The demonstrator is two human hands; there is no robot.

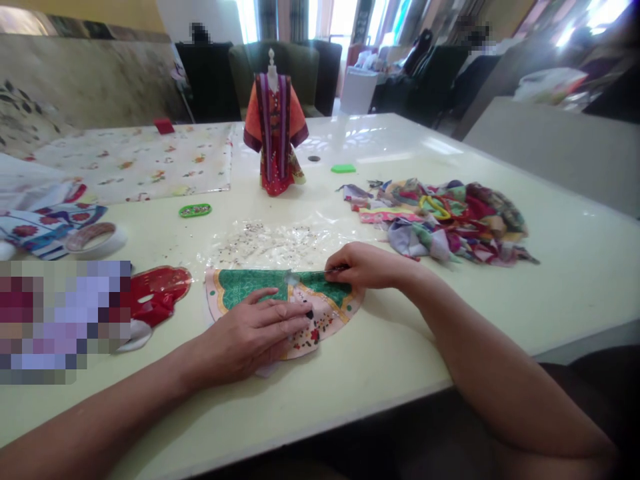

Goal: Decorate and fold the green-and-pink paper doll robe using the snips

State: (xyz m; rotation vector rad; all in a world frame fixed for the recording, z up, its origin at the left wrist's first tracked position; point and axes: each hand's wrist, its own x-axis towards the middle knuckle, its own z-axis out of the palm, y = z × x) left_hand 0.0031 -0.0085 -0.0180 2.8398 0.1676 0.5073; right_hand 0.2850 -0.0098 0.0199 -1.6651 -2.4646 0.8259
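A semicircular piece of patterned fabric [255, 283], green with gold edging and a pale floral section, lies on the table in front of me. My left hand [260, 327] rests flat on it with fingers stretched out, pressing near the red and black flowers. On its upper right edge, my right hand [350, 265] is closed in a pinch around a thin, dark tool [336, 269]; its exact kind is unclear. The tool points left toward a small whitish translucent bit [291, 279] on the fabric. Just beyond lies a clear plastic sheet [270, 241] scattered with tiny gems.
A small dress form in a red and orange robe [275, 140] stands farther back. Colourful scraps [450, 217] are heaped at right. A green tray of beads [195, 211], a tape roll [95, 239] and a red glossy piece [167, 291] lie left. A green block [343, 169] sits beyond.
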